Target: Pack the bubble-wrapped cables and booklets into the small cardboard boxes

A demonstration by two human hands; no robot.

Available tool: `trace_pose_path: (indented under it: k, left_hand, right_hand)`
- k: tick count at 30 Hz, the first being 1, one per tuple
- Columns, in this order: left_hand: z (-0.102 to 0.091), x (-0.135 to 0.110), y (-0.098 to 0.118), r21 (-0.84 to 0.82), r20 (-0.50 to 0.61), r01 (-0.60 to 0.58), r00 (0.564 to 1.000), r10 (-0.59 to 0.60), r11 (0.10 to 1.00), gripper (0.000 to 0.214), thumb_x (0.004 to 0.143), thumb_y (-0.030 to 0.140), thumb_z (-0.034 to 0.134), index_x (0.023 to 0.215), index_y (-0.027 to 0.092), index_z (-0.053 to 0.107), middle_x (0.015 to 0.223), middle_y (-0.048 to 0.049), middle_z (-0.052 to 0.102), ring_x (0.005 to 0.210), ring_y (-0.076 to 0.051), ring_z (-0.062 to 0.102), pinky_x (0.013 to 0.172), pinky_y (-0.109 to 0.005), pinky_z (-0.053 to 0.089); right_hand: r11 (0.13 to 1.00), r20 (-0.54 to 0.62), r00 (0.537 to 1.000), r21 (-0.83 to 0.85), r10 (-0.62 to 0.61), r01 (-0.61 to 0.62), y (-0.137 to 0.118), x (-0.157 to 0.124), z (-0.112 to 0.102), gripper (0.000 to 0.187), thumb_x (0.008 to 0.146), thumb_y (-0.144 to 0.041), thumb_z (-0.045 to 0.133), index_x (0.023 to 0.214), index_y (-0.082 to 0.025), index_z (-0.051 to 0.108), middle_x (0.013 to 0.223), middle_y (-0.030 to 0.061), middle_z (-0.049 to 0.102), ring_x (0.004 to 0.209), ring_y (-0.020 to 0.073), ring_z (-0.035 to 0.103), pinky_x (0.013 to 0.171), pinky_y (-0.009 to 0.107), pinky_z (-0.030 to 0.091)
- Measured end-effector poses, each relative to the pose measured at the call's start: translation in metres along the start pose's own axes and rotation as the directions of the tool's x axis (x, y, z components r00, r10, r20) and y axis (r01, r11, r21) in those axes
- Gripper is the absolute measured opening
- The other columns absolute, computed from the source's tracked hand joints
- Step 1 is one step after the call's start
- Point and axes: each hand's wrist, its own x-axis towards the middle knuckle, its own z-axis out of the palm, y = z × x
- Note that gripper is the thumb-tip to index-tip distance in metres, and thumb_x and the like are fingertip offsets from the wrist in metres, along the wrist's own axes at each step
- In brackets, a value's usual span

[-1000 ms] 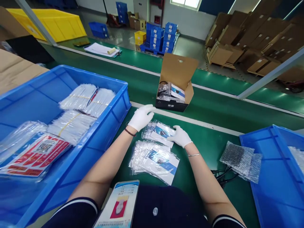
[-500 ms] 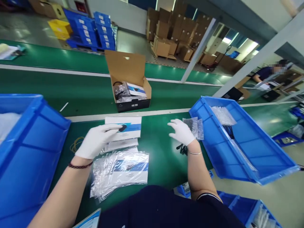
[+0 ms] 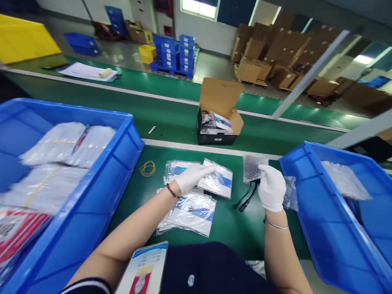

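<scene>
White-gloved, your right hand (image 3: pixel 272 188) looks clamped on the edge of a bubble bag (image 3: pixel 253 168), black cables (image 3: pixel 249 198) trailing beneath; slick plastic and a thin pinch could let it slip. Your left hand (image 3: pixel 192 177) lies on a leaflet packet (image 3: pixel 222 181), gripping or not I cannot tell; dragging it might skew the pile (image 3: pixel 194 214) nearby. Farther out, a knock could drop the box's (image 3: pixel 216 139) raised lid (image 3: pixel 222 98).

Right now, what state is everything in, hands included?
Box: open, flap up, partly filled
Left hand: fingers over a bagged booklet, grip unclear
Right hand: closed on a bubble pouch
Booklet pile: bagged, overlapping
Bands: loose, looped
Left bin: open-topped, holding banded bundles
Right bin: open-topped, holding clear packs
</scene>
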Motion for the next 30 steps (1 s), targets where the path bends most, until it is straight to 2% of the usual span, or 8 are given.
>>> trace_pose_path:
  k: [2, 4, 6, 8, 12, 16, 26, 30]
  left_hand:
    - [0.009, 0.004, -0.004, -0.16, -0.012, 0.033, 0.999, -0.035, 0.987, 0.054, 0.082, 0.067, 0.057, 0.087, 0.017, 0.078, 0.1, -0.0103, 0.076, 0.099, -0.027, 0.068, 0.088, -0.037, 0.054]
    - [0.012, 0.005, -0.005, -0.322, -0.076, 0.002, 0.997, -0.028, 0.947, 0.051, 0.079, 0.063, 0.065, 0.093, 0.016, 0.076, 0.104, -0.0104, 0.075, 0.099, -0.026, 0.068, 0.086, -0.036, 0.055]
    - [0.009, 0.002, -0.003, -0.452, -0.127, -0.035, 0.992, -0.026, 0.891, 0.046, 0.072, 0.054, 0.076, 0.095, 0.014, 0.074, 0.107, -0.011, 0.074, 0.097, -0.026, 0.069, 0.085, -0.037, 0.055]
    - [0.001, -0.003, -0.001, -0.466, -0.164, -0.061, 0.986, -0.018, 0.882, 0.045, 0.068, 0.048, 0.081, 0.094, 0.013, 0.074, 0.104, -0.011, 0.075, 0.091, -0.025, 0.069, 0.085, -0.038, 0.055]
    - [-0.018, -0.009, 0.001, -0.34, -0.206, -0.105, 0.978, 0.035, 0.935, 0.049, 0.066, 0.043, 0.084, 0.102, 0.012, 0.073, 0.103, -0.0094, 0.075, 0.09, -0.022, 0.067, 0.088, -0.037, 0.051]
    - [-0.026, -0.007, 0.001, -0.2, -0.2, -0.115, 0.977, 0.074, 0.973, 0.049, 0.069, 0.047, 0.082, 0.102, 0.012, 0.073, 0.1, -0.0088, 0.074, 0.09, -0.023, 0.066, 0.087, -0.037, 0.05]
    - [-0.021, 0.0, 0.003, -0.186, -0.15, -0.1, 0.986, 0.072, 0.977, 0.04, 0.068, 0.046, 0.081, 0.084, 0.012, 0.069, 0.078, -0.004, 0.068, 0.073, -0.018, 0.059, 0.069, -0.031, 0.047]
    - [-0.022, -0.001, 0.004, -0.247, -0.132, -0.099, 0.989, 0.068, 0.964, 0.04, 0.067, 0.043, 0.083, 0.088, 0.011, 0.071, 0.084, -0.0059, 0.07, 0.079, -0.019, 0.062, 0.074, -0.032, 0.049]
  right_hand:
    - [0.98, -0.001, 0.995, 0.169, -0.103, 0.102, -0.037, 0.011, 0.015, 0.027, 0.095, -0.026, 0.046, 0.103, -0.025, 0.072, 0.1, 0.0098, 0.074, 0.098, 0.025, 0.067, 0.09, 0.043, 0.053]
    - [0.946, 0.077, 0.984, 0.299, -0.158, 0.129, -0.072, 0.021, 0.028, 0.027, 0.094, -0.028, 0.046, 0.102, -0.026, 0.072, 0.097, 0.0088, 0.074, 0.094, 0.0238, 0.067, 0.086, 0.04, 0.054]
    - [0.929, 0.17, 0.981, 0.368, -0.097, 0.029, -0.098, 0.03, 0.039, 0.027, 0.093, -0.032, 0.048, 0.1, -0.025, 0.073, 0.094, 0.0081, 0.075, 0.088, 0.0231, 0.068, 0.083, 0.038, 0.055]
    - [0.901, 0.249, 0.968, 0.412, 0.035, -0.139, -0.112, 0.039, 0.048, 0.025, 0.088, -0.035, 0.054, 0.098, -0.024, 0.073, 0.093, 0.007, 0.075, 0.083, 0.0226, 0.068, 0.081, 0.037, 0.055]
    - [0.753, 0.416, 0.895, 0.535, 0.16, -0.383, -0.116, 0.051, 0.058, 0.028, 0.076, -0.04, 0.066, 0.097, -0.022, 0.073, 0.087, 0.0036, 0.074, 0.079, 0.0215, 0.069, 0.081, 0.036, 0.055]
    - [0.621, 0.509, 0.837, 0.595, 0.2, -0.51, -0.111, 0.052, 0.059, 0.031, 0.069, -0.039, 0.073, 0.094, -0.021, 0.072, 0.08, 0.0021, 0.073, 0.078, 0.0213, 0.068, 0.083, 0.037, 0.055]
    - [0.521, 0.527, 0.809, 0.628, 0.262, -0.578, -0.109, 0.051, 0.05, 0.032, 0.064, -0.037, 0.078, 0.089, -0.02, 0.07, 0.074, 0.0007, 0.071, 0.076, 0.021, 0.068, 0.082, 0.038, 0.055]
    - [0.502, 0.534, 0.802, 0.634, 0.267, -0.589, -0.112, 0.052, 0.048, 0.032, 0.062, -0.037, 0.078, 0.088, -0.02, 0.07, 0.073, 0.0003, 0.07, 0.075, 0.0207, 0.068, 0.081, 0.038, 0.055]
